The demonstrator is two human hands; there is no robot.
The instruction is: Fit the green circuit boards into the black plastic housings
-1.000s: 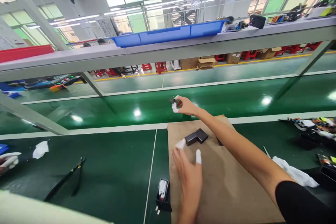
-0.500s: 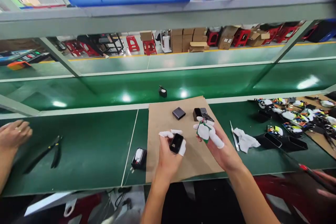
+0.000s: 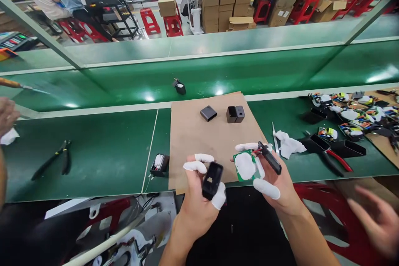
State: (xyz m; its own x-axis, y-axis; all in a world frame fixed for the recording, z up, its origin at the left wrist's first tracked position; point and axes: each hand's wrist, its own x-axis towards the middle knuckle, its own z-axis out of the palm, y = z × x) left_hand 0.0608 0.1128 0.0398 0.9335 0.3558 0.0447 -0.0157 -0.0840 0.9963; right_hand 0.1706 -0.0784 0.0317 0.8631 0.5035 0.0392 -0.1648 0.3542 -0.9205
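My left hand, white covers on its fingertips, is closed round a small black plastic case whose open end faces me. My right hand, with the same fingertip covers, grips a green circuit board that carries a round white pad. Joined to the board by thin red and black wires, a black end piece lies across the right fingers. Board and case are apart, both over the near edge of a brown cardboard sheet. Beyond them on the sheet sit a dark flat case and two upright dark cases.
Left of the sheet is a black case with a white-padded board, then black pliers. Tweezers, a white cloth, red-and-black pliers and several circuit boards lie right. Other people's hands show at both sides.
The view has tilted down. My right hand has turned, bringing the black end piece into plain sight. The co-worker at the right has let go of the red-and-black pliers, now on the table.
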